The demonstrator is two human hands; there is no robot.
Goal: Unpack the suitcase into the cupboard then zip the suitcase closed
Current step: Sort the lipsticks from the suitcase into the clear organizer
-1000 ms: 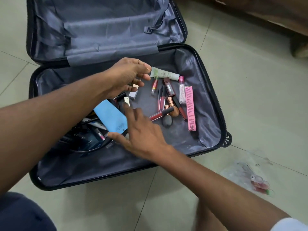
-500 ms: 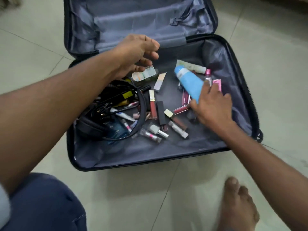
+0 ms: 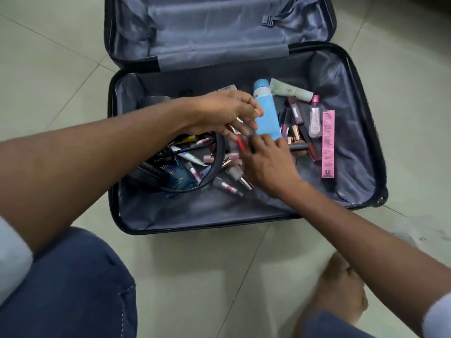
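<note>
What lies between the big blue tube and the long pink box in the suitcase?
In the head view, between the blue tube and the pink box lie several lipsticks and a small clear bottle with a pink cap.

Grey-lined black suitcase [image 3: 358, 76]; light blue tube [image 3: 267, 113]; pink box [image 3: 327, 142] at 3 o'clock; red lipstick [image 3: 241, 143]; cream floor [image 3: 402, 118].
</note>
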